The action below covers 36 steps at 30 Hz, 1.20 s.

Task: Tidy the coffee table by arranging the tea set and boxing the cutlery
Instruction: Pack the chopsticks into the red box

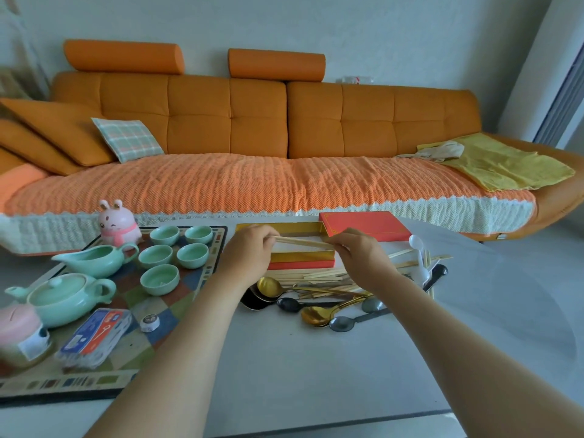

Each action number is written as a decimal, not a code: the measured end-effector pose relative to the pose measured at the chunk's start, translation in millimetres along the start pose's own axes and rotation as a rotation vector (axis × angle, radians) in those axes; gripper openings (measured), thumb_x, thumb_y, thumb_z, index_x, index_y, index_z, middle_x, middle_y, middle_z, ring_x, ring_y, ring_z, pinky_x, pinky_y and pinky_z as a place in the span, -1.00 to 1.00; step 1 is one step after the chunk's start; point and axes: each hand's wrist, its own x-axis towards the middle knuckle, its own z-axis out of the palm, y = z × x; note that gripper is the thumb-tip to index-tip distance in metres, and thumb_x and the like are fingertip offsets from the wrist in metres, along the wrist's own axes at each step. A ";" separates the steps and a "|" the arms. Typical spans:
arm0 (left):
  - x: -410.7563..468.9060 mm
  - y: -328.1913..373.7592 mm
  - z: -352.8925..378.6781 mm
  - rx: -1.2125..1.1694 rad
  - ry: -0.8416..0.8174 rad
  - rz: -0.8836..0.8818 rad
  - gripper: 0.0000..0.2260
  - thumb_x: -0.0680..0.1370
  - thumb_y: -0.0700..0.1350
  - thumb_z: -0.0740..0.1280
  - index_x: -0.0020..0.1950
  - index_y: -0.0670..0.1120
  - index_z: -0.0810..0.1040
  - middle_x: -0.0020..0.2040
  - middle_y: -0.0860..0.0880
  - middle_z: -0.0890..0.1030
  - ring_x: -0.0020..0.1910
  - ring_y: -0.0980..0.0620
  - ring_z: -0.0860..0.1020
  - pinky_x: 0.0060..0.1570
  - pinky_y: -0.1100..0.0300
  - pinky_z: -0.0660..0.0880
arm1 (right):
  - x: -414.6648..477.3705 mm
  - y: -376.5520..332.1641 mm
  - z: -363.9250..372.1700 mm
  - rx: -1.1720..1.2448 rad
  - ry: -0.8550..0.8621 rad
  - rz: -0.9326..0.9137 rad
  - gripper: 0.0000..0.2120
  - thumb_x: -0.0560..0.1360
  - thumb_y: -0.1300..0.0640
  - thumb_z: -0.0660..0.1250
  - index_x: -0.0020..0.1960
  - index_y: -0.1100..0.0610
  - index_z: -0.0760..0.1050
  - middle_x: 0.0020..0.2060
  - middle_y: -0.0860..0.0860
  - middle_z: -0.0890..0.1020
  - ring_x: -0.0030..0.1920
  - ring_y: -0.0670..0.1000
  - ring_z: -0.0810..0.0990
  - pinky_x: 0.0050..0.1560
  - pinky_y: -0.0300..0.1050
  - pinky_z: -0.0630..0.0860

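My left hand (249,251) and my right hand (360,254) each pinch one end of a bundle of wooden chopsticks (300,241), held level over the open box (300,257), which is gold inside and red outside. Its red lid (363,229) lies just behind it to the right. In front of the box lies a heap of loose chopsticks (313,276) and gold, black and grey spoons (316,306). The green tea set sits on the patterned mat (177,298) at left: teapot (63,298), pitcher (94,259) and several cups (172,256).
On the mat also stand a pink rabbit figure (118,224), a pink jar (19,330), a blue and orange packet (98,335) and a small round tin (149,322). A white plastic spoon (418,257) rests at the right. An orange sofa (252,153) runs behind the table.
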 end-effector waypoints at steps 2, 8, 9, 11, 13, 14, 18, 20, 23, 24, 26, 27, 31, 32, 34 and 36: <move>2.4 -6.2 -0.9 0.027 0.025 0.001 -0.83 0.63 -0.10 0.26 0.12 0.03 0.62 0.03 0.10 0.58 0.04 0.06 0.50 -0.05 0.13 0.43 | 5.3 -1.4 3.7 0.036 0.030 0.008 -0.79 0.58 0.27 0.28 0.12 0.16 0.65 -0.07 0.02 0.62 -0.11 0.03 0.58 -0.11 -0.22 0.43; 3.6 -16.7 1.8 0.206 0.097 0.088 -0.73 0.60 -0.21 0.24 0.25 -0.03 0.59 0.19 -0.01 0.53 0.23 -0.06 0.41 0.22 0.01 0.39 | 21.7 -16.3 21.3 0.029 0.021 0.041 -0.79 0.58 0.26 0.28 0.10 0.12 0.67 0.01 0.02 0.66 -0.02 0.05 0.62 0.01 -0.17 0.50; 2.0 -16.6 1.9 0.218 0.063 0.115 -0.72 0.61 -0.20 0.23 0.27 -0.02 0.58 0.22 0.00 0.53 0.24 -0.05 0.41 0.24 0.04 0.38 | 24.2 -18.6 24.8 0.013 -0.004 0.043 -0.78 0.58 0.25 0.28 0.10 0.10 0.67 0.02 0.02 0.67 -0.01 0.06 0.62 0.06 -0.10 0.53; -2.7 -16.2 3.9 0.250 -0.061 0.137 -0.72 0.64 -0.12 0.20 0.31 0.02 0.57 0.28 0.06 0.54 0.27 0.00 0.44 0.26 0.09 0.32 | 28.7 -22.0 31.4 -0.028 -0.075 0.062 -0.75 0.58 0.26 0.26 0.11 0.06 0.66 0.05 0.01 0.68 0.03 0.07 0.63 0.15 0.01 0.53; -6.6 -16.8 7.2 0.310 -0.188 0.117 -0.69 0.66 0.00 0.17 0.37 0.06 0.51 0.33 0.08 0.53 0.30 0.01 0.44 0.29 0.09 0.29 | 32.3 -24.4 33.6 -0.030 -0.131 0.111 -0.71 0.59 0.30 0.23 0.16 0.06 0.64 0.09 0.01 0.68 0.08 0.04 0.63 0.17 -0.09 0.53; -7.6 -16.8 8.0 0.336 -0.234 0.097 -0.66 0.66 0.04 0.15 0.41 0.07 0.47 0.36 0.07 0.52 0.31 -0.01 0.43 0.31 0.08 0.27 | 33.3 -25.0 33.6 -0.016 -0.146 0.132 -0.69 0.58 0.31 0.21 0.17 0.06 0.63 0.10 0.01 0.68 0.09 0.02 0.62 0.15 -0.14 0.53; -5.2 -13.5 6.5 0.373 -0.319 0.039 -0.59 0.66 0.12 0.11 0.49 0.06 0.38 0.40 0.02 0.49 0.36 -0.06 0.41 0.36 0.06 0.22 | 26.8 -29.5 25.1 -0.023 -0.224 0.077 -0.67 0.59 0.18 0.13 0.19 0.03 0.61 0.10 -0.02 0.67 0.00 -0.01 0.59 0.28 0.03 0.43; -3.3 -13.0 8.0 0.367 -0.334 0.036 -0.58 0.66 0.13 0.11 0.49 0.04 0.37 0.40 0.01 0.49 0.36 -0.06 0.40 0.37 0.04 0.22 | 21.7 -31.3 20.0 -0.078 -0.294 0.038 -0.66 0.59 0.14 0.13 0.24 0.01 0.58 0.06 -0.03 0.68 -0.08 -0.04 0.56 0.30 0.00 0.39; -1.7 -12.0 13.1 0.328 -0.322 0.046 -0.58 0.65 0.11 0.16 0.49 0.03 0.36 0.44 0.01 0.43 0.41 -0.05 0.34 0.42 0.00 0.22 | 16.4 -26.0 15.3 -0.060 -0.336 0.073 -0.63 0.58 0.15 0.14 0.31 -0.04 0.53 0.14 -0.01 0.64 -0.04 -0.02 0.54 0.28 -0.04 0.41; -1.7 -10.0 15.0 0.315 -0.294 0.060 -0.58 0.64 0.09 0.18 0.48 0.03 0.37 0.43 0.02 0.42 0.42 -0.04 0.32 0.42 0.00 0.22 | 14.9 -22.2 14.1 -0.031 -0.304 0.071 -0.62 0.56 0.18 0.15 0.31 -0.03 0.53 0.20 -0.01 0.61 0.07 0.02 0.56 0.30 -0.01 0.42; -2.2 -2.8 17.5 0.288 -0.201 0.116 -0.63 0.62 0.04 0.22 0.43 0.05 0.42 0.35 0.03 0.45 0.36 -0.02 0.34 0.35 0.03 0.27 | 12.4 -12.3 11.8 0.000 -0.170 0.019 -0.61 0.51 0.28 0.19 0.25 0.03 0.56 0.21 0.01 0.59 0.18 0.08 0.55 0.26 0.10 0.46; -2.7 1.7 18.5 0.279 -0.147 0.154 -0.68 0.62 0.01 0.24 0.38 0.05 0.46 0.28 0.04 0.47 0.31 -0.01 0.36 0.30 0.06 0.29 | 11.4 -7.4 9.3 0.000 -0.094 0.001 -0.63 0.48 0.32 0.21 0.19 0.06 0.58 0.14 0.02 0.60 0.13 0.09 0.55 0.18 0.12 0.49; -8.0 22.4 22.9 0.209 -0.075 0.252 -0.83 0.61 -0.10 0.26 0.13 0.03 0.61 0.07 0.06 0.53 0.13 0.01 0.44 0.15 0.11 0.37 | 4.6 2.5 -9.1 -0.045 0.028 0.031 -0.75 0.47 0.35 0.22 -0.05 0.04 0.55 -0.12 -0.03 0.57 -0.18 0.01 0.52 -0.14 -0.02 0.51; -10.0 26.9 25.2 0.182 -0.111 0.253 -0.83 0.62 -0.10 0.25 0.11 0.03 0.62 0.06 0.06 0.55 0.11 0.01 0.47 0.11 0.11 0.41 | 1.6 4.0 -13.4 -0.079 -0.039 0.067 -0.76 0.50 0.30 0.22 -0.05 -0.01 0.53 -0.10 -0.05 0.57 -0.18 -0.02 0.52 -0.14 -0.07 0.49; -14.5 33.1 32.0 0.160 -0.205 0.246 -0.80 0.63 -0.07 0.23 0.15 0.04 0.63 0.09 0.07 0.57 0.11 0.04 0.50 0.06 0.12 0.47 | -5.7 9.3 -18.1 -0.190 -0.217 0.123 -0.77 0.55 0.19 0.21 0.05 -0.07 0.56 0.04 -0.08 0.60 -0.05 -0.06 0.54 0.00 -0.09 0.49; -18.1 34.8 39.7 0.171 -0.274 0.249 -0.77 0.64 -0.05 0.22 0.20 0.05 0.62 0.11 0.07 0.57 0.12 0.04 0.50 0.06 0.10 0.50 | -12.0 16.4 -17.8 -0.286 -0.343 0.139 -0.73 0.61 0.12 0.17 0.22 -0.09 0.54 0.21 -0.10 0.56 0.16 -0.04 0.52 0.23 -0.06 0.42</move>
